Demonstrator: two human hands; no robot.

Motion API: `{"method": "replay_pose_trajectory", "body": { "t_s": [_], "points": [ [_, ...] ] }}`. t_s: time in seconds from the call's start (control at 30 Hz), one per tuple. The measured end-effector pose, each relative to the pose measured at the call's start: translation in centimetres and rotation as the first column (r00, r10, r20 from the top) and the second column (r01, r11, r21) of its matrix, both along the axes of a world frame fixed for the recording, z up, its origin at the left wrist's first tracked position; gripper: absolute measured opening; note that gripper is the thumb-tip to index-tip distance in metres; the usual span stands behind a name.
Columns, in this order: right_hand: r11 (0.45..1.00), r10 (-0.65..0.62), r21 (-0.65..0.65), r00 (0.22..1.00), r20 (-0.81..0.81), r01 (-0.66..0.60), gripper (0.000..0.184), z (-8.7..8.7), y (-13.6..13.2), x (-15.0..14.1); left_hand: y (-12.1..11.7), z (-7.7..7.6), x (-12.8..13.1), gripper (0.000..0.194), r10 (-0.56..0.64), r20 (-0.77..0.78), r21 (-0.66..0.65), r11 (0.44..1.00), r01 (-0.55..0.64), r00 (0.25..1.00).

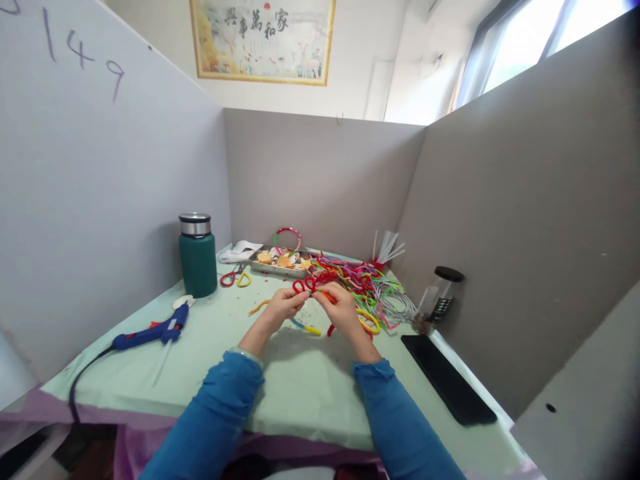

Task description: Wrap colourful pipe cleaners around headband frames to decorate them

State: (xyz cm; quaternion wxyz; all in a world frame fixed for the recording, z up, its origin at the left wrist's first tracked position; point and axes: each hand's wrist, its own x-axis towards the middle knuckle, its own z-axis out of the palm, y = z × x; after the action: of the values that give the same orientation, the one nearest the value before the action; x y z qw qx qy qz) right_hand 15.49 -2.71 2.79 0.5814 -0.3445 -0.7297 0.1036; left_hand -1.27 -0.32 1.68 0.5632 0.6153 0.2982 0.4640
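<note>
The left hand point(284, 308) and right hand point(342, 309) hide the base of the red loops point(305, 286), the top edge cuts off the framed print point(263, 57), whose smaller lettering point(267, 47) is too tiny to read, and both blue sleeves point(213, 413) run out at the bottom.

Purple handwriting on the left panel point(130, 173) shows 149, after one cut-off sign. The framed picture point(263, 43) bears, from right to left, 家和萬事興.

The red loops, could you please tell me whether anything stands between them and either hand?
Nothing visible does: the left hand and right hand both pinch the red loops near their lower ends. The pipe cleaner pile lies beyond, not between.
</note>
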Motion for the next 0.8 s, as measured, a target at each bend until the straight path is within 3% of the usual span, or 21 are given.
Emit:
{"method": "replay_pose_trajectory", "body": {
  "t_s": [0.23, 0.37, 0.47, 0.6, 0.8],
  "points": [
    [0.989, 0.072, -0.119, 0.992, -0.106, -0.084, 0.013, -0.4, 0.3, -0.3, -0.3, 0.1, 0.3, 0.041, 0.048, -0.024, 0.03, 0.998, -0.047, 0.999],
    [0.955, 0.112, -0.237, 0.955, -0.276, -0.18, 0.019, -0.8, 0.8, -0.4, -0.2, 0.1, 0.3, 0.043, 0.068, -0.007, 0.031, 0.997, -0.068, 0.998],
    [0.926, 0.131, -0.3, 0.939, -0.317, -0.23, 0.023, -0.9, 1.0, -0.1, 0.0, 0.1, 0.4, 0.042, 0.089, 0.022, 0.014, 0.996, -0.089, 0.996],
    [0.923, 0.101, -0.328, 0.95, -0.296, -0.2, 0.029, -1.4, 1.7, 0.4, 0.4, 0.0, 0.4, 0.04, 0.152, 0.127, -0.013, 0.988, -0.152, 0.98],
    [0.945, 0.05, -0.286, 0.937, -0.346, -0.156, 0.029, -2.6, 2.9, 1.0, 0.6, -0.1, 0.2, 0.039, 0.065, 0.229, 0.015, 0.997, -0.07, 0.971]
  ]
}}
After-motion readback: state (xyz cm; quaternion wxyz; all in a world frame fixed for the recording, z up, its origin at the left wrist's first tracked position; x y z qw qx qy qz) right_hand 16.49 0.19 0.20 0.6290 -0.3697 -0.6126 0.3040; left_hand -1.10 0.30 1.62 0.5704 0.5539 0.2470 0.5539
